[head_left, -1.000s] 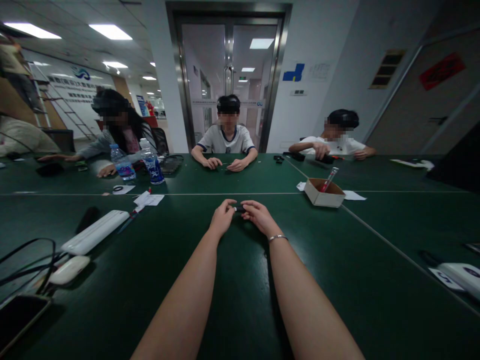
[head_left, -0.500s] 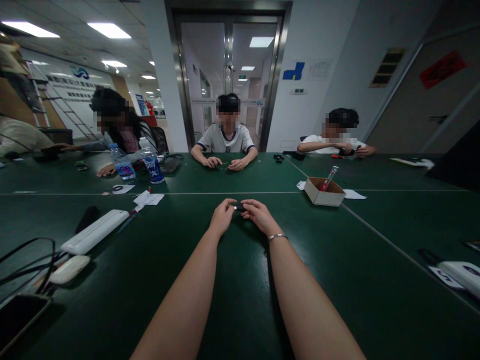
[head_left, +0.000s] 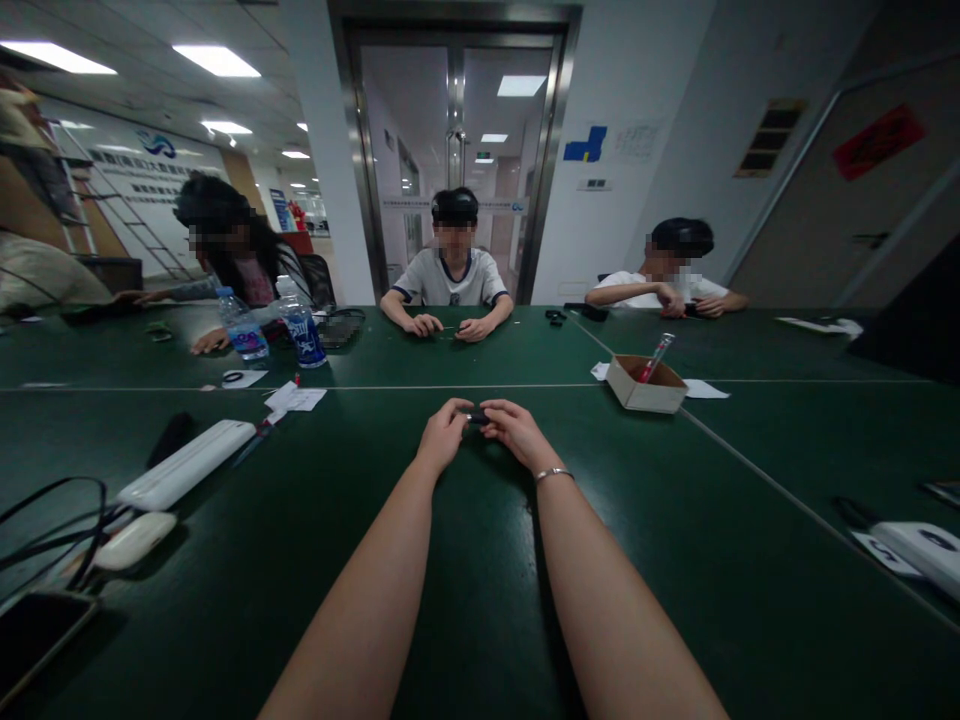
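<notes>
Left hand (head_left: 444, 438) and right hand (head_left: 517, 432) pinching small dark piece (head_left: 475, 418) by its ends; long axis left-right

text: none legible | wall lettering (head_left: 142, 172): too blurred | bottle labels (head_left: 304, 340): too small | red door sign (head_left: 870, 142): unreadable

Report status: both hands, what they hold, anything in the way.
Both grips shut: left hand and right hand pinch one small dark piece. Piece mostly hidden, kind unclear. Cardboard box to the right, apart from the hands.
</notes>
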